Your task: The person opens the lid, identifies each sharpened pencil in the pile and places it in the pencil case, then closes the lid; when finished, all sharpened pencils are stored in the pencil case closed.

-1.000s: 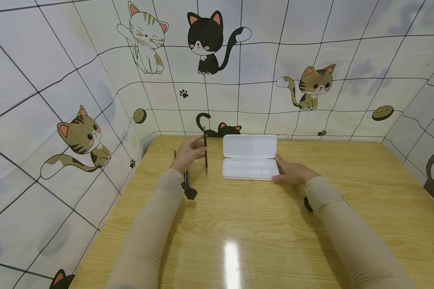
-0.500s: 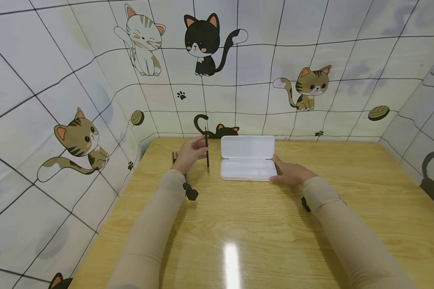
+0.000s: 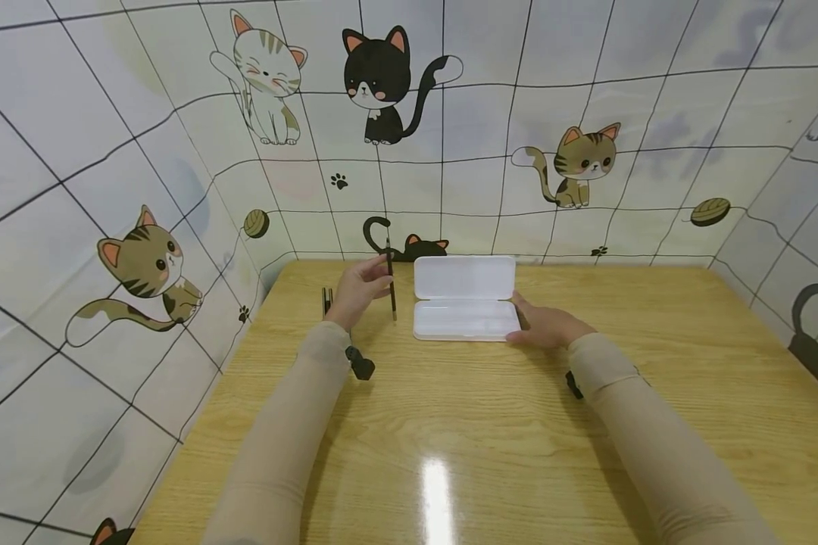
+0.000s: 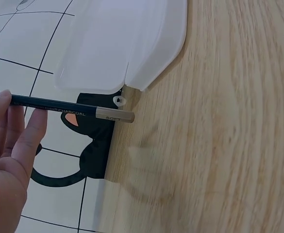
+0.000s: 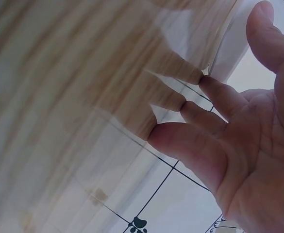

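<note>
My left hand (image 3: 357,291) pinches a dark charcoal pencil (image 3: 391,284) between thumb and fingertips, just left of a white pencil case (image 3: 466,322). In the left wrist view the pencil (image 4: 59,105) bears the words "CHARCOAL" and "SOFT" by its pale end, which hangs above the table. The case lies with its lid (image 3: 465,277) raised at the back. At the case's right end is my right hand (image 3: 548,327). In the right wrist view, that hand's (image 5: 243,145) fingertips touch the glossy table, and its thumb is raised beside the case; whether it touches the case I cannot tell.
More dark pencils (image 3: 327,300) show at the left, partly hidden behind my left hand and wrist. A wood-grain table (image 3: 463,424) reaches to a cat-patterned cloth (image 3: 477,182) hung along the back and sides. Black mounts (image 3: 360,364) sit at both wrists.
The pencil has come slightly nearer the case, and its lower end has tilted a little to the right. My right hand stays at the case's end. The head view has shifted slightly.
</note>
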